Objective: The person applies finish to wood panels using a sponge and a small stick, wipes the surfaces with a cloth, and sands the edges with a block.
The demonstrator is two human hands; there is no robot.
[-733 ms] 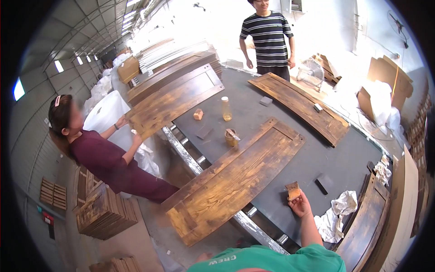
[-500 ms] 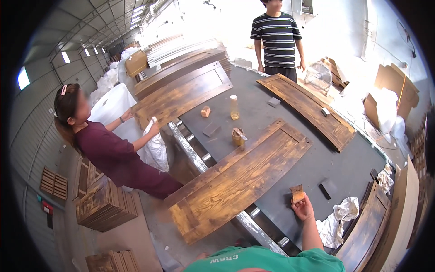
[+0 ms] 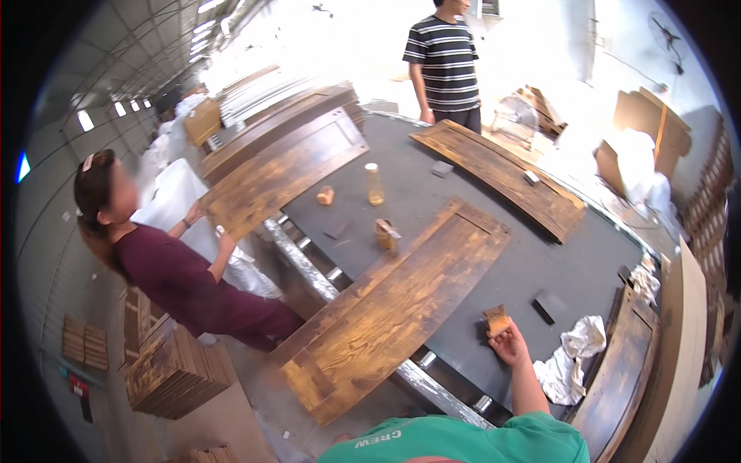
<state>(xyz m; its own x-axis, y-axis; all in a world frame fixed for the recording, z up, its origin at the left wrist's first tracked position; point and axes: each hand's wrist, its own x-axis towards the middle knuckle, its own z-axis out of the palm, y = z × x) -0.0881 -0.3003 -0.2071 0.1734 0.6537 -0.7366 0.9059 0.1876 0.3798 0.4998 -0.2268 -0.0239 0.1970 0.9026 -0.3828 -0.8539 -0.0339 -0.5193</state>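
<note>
Sponge [image 3: 496,319], orange and rough, pinched in the right grip [image 3: 509,344]; left grip can't be told. Around: grained wooden panel [image 3: 394,312], black rectangular block [image 3: 549,304], crumpled white cloth [image 3: 567,363].

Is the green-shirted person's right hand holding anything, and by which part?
The right hand holds a squarish orange and dark brown spongy-looking block by its lower edge.

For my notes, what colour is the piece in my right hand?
The piece is orange, with dark brown patches; head view.
</note>
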